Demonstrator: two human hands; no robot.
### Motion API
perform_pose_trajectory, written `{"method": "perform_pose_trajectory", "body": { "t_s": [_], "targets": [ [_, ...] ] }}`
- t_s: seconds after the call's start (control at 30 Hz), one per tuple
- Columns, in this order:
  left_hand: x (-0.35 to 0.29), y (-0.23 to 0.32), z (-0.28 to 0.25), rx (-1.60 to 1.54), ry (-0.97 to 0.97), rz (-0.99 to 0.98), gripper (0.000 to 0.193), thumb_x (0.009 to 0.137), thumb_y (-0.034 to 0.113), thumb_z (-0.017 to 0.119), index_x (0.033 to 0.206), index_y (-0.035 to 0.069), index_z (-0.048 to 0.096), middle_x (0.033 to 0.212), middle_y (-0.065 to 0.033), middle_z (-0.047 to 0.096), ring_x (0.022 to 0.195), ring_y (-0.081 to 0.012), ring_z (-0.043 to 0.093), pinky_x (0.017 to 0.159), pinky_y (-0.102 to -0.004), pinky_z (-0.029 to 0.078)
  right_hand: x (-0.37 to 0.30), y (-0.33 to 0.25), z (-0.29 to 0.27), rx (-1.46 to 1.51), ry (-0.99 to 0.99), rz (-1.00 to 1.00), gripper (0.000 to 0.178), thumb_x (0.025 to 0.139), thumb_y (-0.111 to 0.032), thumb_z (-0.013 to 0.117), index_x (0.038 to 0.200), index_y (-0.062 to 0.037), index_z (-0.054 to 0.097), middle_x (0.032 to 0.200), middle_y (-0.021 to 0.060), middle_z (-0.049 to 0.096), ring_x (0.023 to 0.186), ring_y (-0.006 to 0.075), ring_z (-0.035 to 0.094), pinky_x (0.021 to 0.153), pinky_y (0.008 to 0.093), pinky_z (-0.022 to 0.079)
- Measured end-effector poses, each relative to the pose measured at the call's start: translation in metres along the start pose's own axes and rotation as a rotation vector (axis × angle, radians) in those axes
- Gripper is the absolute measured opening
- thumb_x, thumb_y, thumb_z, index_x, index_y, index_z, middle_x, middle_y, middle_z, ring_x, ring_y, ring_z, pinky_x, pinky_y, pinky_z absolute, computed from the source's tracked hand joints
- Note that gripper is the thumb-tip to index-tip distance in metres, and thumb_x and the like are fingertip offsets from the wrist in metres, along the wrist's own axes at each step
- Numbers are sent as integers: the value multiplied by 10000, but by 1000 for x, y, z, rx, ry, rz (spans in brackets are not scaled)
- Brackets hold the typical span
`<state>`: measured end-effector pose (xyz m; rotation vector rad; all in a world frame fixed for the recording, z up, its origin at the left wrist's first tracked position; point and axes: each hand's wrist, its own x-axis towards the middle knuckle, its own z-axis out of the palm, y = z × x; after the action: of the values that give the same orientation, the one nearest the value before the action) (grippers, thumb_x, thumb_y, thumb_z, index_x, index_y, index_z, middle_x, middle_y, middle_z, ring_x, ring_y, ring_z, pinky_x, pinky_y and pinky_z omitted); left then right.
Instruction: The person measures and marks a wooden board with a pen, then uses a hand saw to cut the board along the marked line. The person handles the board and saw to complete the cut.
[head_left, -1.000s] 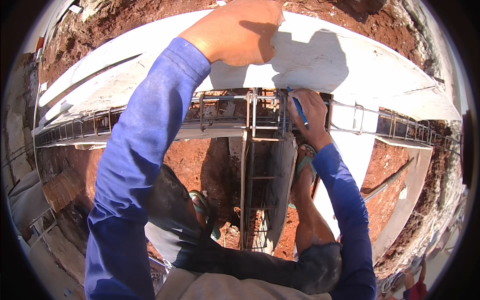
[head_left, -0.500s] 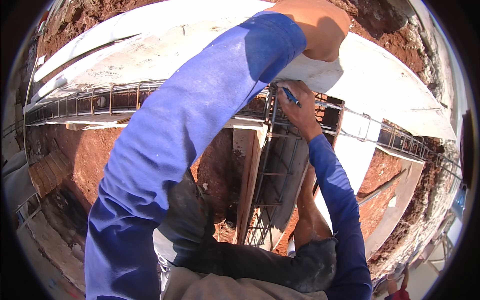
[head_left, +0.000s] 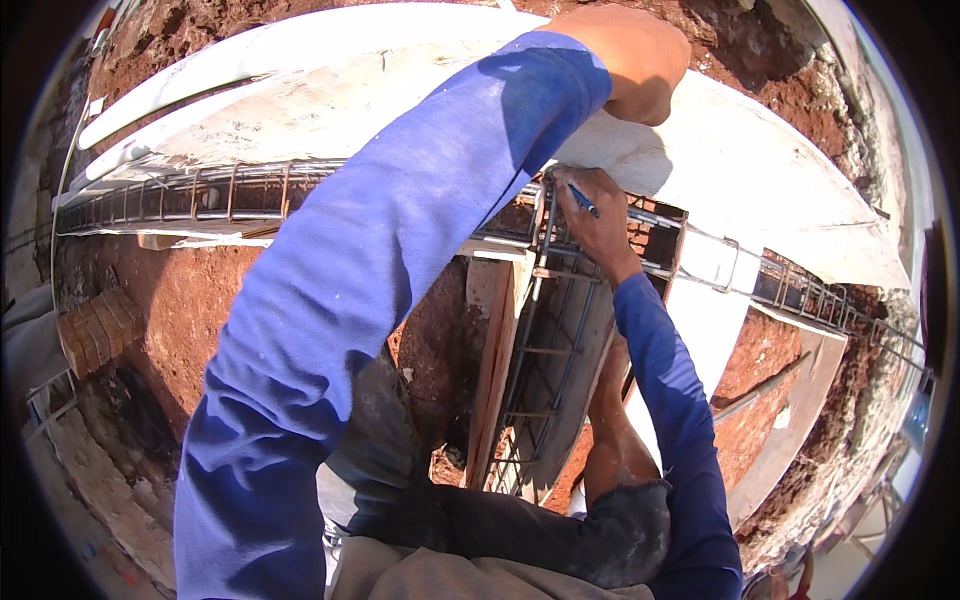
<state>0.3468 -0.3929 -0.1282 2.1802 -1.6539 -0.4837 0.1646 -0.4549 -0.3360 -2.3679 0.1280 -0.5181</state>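
My left arm, in a blue sleeve, reaches across to the far side. There my left hand (head_left: 645, 65) is bent over the pale board (head_left: 740, 170), curled closed; its fingers face away, so whatever it grips is hidden. Lower down, my right hand (head_left: 602, 222) is closed round a tool with a blue and black handle (head_left: 584, 200), whose working end I cannot make out. That hand is at the junction where the long steel rebar cage (head_left: 210, 195) meets a second rebar cage (head_left: 545, 350) running toward me.
Wooden form boards (head_left: 495, 370) flank the nearer cage, with my bare leg (head_left: 610, 430) beside it. Red earth (head_left: 190, 300) lies on both sides. Stacked bricks (head_left: 100, 330) stand at the left. A loose bar (head_left: 760, 388) slants at the right.
My right hand has turned slightly, and the tool's handle has shifted a little with it. The left hand has hardly moved. The whole view has shifted slightly.
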Motion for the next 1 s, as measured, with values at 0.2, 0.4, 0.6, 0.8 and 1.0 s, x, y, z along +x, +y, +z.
{"method": "perform_pose_trajectory", "body": {
  "t_s": [0.2, 0.4, 0.6, 0.8, 1.0],
  "targets": [
    [-5, -5, 0, -26, 43, 99, 329, 779, 247, 655, 893, -55, 719, 846, -264, 690, 855, -391, 693, 764, -431, 554, -7, 8, -6, -5, 8, -36, 153, 852, -44, 660, 986, 3, 717, 954, 186, 707, 857, 357, 654, 773, 419, 527],
    [-1, 8, 0, 97, 24, -31, 258, 662, 86, 680, 859, -80, 692, 854, -278, 685, 848, -401, 696, 749, -449, 562, 0, -10, -12, 50, 53, -26, 147, 868, -59, 665, 991, 7, 714, 930, 182, 702, 855, 359, 657, 764, 424, 524],
    [-23, 18, 2, 163, 115, -72, 410, 727, 305, 811, 941, -31, 718, 833, -250, 695, 821, -392, 699, 726, -450, 553, -2, -39, -70, 72, 265, 125, 112, 897, -39, 654, 980, 3, 718, 918, 157, 712, 762, 279, 673, 707, 355, 528],
    [-48, -20, 35, 332, 675, 41, 507, 755, 556, 794, 834, 59, 729, 532, -58, 622, 445, -188, 601, 454, -329, 452, -47, -29, -162, -145, 638, 257, 213, 965, -136, 641, 1053, 50, 699, 946, 142, 726, 860, 181, 686, 771, 289, 545],
    [-42, 13, -21, 467, 848, 227, 413, 834, 485, 762, 749, 84, 707, 489, -20, 538, 430, -120, 535, 427, -276, 392, -89, -54, -204, -180, 775, 396, 258, 989, -136, 594, 1088, 89, 674, 1044, 189, 698, 907, 235, 701, 820, 338, 571]
  ]
}}
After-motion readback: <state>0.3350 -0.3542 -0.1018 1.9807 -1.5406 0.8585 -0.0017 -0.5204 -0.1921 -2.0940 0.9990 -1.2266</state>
